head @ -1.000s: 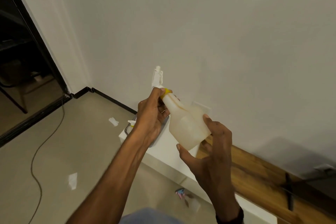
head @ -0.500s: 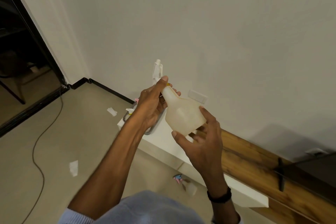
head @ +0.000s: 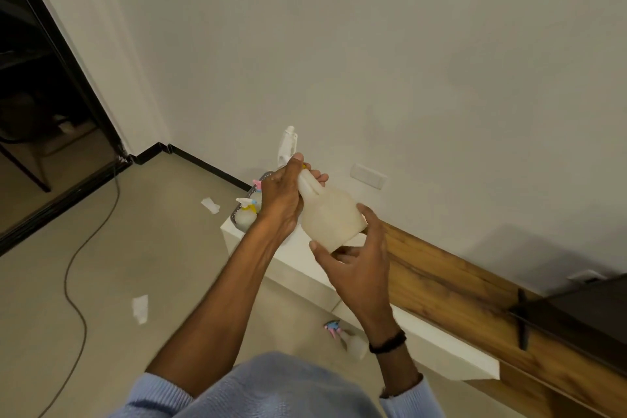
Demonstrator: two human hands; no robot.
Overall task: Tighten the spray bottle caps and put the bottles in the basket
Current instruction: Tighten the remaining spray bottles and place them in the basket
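Both arms reached forward, raised. Left hand (head: pixel 283 204) was curled tight around the spray bottle (head: pixel 330 217) neck; right hand (head: pixel 356 258) cupped its base, fingers spread, dark band on wrist.

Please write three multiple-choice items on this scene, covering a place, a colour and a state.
1. Where does the basket sit?
A. on the floor by the cable
B. on the far end of the white shelf, behind the left hand
C. on the wooden ledge

2. What colour is the collar at the neck of the held bottle?
A. yellow
B. green
C. black

3. How is the held bottle kept?
A. standing alone on the shelf
B. lying in the basket
C. off the shelf, left hand at the neck, right hand under the base

Answers: 1 B, its grey rim shows there; 2 A, a yellow edge peeks past the fingers; 3 C, both hands grip it in the air.
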